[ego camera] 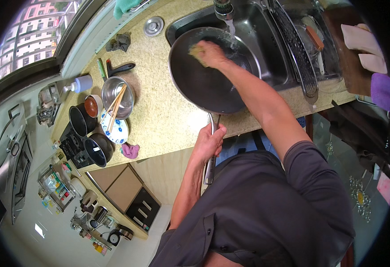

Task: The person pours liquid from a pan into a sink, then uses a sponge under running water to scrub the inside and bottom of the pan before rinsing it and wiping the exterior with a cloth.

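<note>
A large dark frying pan (211,86) rests tilted over the left rim of the sink (275,63) and the counter. My left hand (210,142) is closed round its metal handle (209,172). Inside the pan, my right hand (210,55) presses a yellowish scrubbing sponge (198,53) against the upper part of the surface. Water runs from the faucet (224,11) into the pan's upper right side, where some wet streaks and suds show. My right forearm crosses over the pan's right edge and hides part of it.
Left on the speckled counter (161,123) stand a steel bowl (118,96) with chopsticks (116,108), a blue-patterned plate (116,130), dark pots (98,150) and a purple cloth (130,151). A sink strainer (153,26) and dark rag (118,42) lie behind. A perforated rack (295,50) crosses the sink.
</note>
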`<state>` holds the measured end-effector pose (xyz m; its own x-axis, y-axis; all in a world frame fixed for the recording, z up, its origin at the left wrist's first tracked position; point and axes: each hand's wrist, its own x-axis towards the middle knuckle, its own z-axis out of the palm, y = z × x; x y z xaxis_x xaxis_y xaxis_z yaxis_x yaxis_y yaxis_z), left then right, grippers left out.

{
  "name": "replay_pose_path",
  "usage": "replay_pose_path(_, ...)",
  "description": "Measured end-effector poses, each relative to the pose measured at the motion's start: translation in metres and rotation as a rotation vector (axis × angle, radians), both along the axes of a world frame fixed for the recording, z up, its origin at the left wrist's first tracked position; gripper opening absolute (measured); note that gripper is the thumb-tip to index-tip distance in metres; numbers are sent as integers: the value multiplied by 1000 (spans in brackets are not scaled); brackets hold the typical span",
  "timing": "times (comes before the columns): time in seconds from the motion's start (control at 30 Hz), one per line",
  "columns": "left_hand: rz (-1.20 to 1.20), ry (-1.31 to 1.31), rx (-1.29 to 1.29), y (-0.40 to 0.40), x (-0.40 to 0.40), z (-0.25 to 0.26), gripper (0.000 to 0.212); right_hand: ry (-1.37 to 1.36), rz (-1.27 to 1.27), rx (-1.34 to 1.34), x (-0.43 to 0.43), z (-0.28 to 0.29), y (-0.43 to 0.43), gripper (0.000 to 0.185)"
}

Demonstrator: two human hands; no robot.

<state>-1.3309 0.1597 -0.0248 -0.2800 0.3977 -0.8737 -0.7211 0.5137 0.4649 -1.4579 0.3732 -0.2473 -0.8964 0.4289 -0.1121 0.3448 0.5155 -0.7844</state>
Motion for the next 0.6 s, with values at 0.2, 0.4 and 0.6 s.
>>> replay_pose_path(0.2, 69, -5, -8, -9, 0, 1, 15, -73, 580, -236, 98, 69, -44, 17)
replay_pose_path(0.4, 51, -19, -10, -5, 0, 4, 15, -326, 202, 219, 97, 22, 28, 20)
replay_pose_path(0.6, 47, -30, -22, -6, 0, 1, 14, -4, 240, -105, 55, 39, -30, 19)
